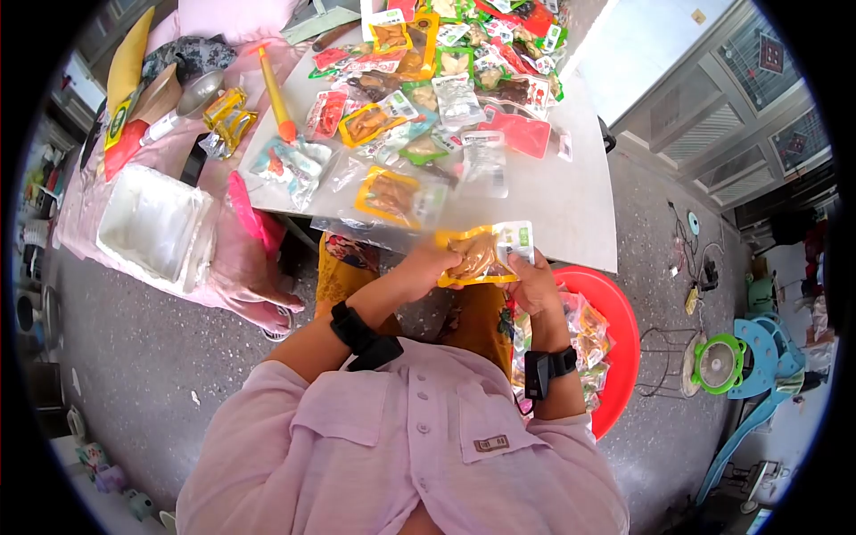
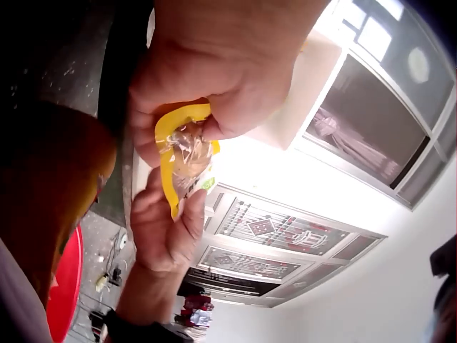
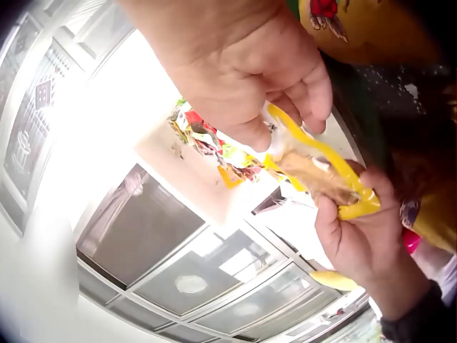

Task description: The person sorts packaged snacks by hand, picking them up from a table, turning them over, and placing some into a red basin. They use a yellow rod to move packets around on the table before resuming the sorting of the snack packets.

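Note:
Both hands hold a yellow-edged clear food packet (image 1: 481, 254) with brown pieces inside, just off the table's near edge. My left hand (image 1: 426, 269) pinches one end, thumb on top. At the other end, by the white and green label, my right hand (image 1: 537, 285) grips it between thumb and fingers. In the left wrist view the packet (image 2: 189, 153) looks bowed between the hands. Its yellow border (image 3: 335, 161) curves across the right wrist view. Another yellow-edged packet (image 1: 388, 194) lies on the table close beyond my left hand.
Many coloured food packets (image 1: 455, 67) are heaped at the back of the white table (image 1: 571, 209). A red tub (image 1: 624, 357) with packets inside stands below my right forearm. On the left, a white foam box (image 1: 134, 241) sits on pink cloth, near a yellow stick (image 1: 275, 94).

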A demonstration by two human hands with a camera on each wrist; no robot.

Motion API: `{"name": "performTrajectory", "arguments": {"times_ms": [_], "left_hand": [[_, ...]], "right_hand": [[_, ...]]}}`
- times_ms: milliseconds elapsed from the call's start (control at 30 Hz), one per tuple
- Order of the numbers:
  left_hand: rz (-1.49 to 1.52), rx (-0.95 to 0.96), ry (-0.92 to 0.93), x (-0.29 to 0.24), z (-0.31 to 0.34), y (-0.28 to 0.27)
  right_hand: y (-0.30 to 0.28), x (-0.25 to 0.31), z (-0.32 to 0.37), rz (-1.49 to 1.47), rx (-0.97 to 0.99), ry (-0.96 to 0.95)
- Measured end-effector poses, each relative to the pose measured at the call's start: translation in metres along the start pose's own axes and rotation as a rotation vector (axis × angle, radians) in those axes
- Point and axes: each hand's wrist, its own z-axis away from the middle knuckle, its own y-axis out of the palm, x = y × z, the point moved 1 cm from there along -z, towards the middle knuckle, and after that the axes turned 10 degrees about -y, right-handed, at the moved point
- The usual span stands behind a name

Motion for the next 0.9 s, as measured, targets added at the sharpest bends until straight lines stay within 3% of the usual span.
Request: {"name": "performTrajectory", "arguments": {"times_ms": [133,233,333,467,667,900], "left_hand": [[-0.116,-0.072,0.031,-0.011,0.009,0.001],[-0.354,-0.408,-0.003,-0.016,0.006,-0.02],[-1.016,-0.793,0.482,-0.015,0.009,-0.031],[-1.262,-0.866,0.471,-0.026,0.016,-0.019],[-1.233,-0.809,0.196,-0.02,0.006,-0.031],[-1.123,-0.828,0.355,-0.009,-0.005,-0.048]], "right_hand": [[-0.004,-0.002,-0.001,-0.06,0.015,0.078],[-0.001,-0.003,-0.005,-0.11,-0.054,0.038],[-0.005,-0.007,-0.008,-0.087,-0.127,-0.013],[-0.002,-0.011,-0.013,-0.091,-0.112,-0.041],[0.009,-0.02,-0.02,-0.102,-0.08,-0.053],[0.021,-0.03,-0.022,-0.149,-0.064,-0.049]]}}
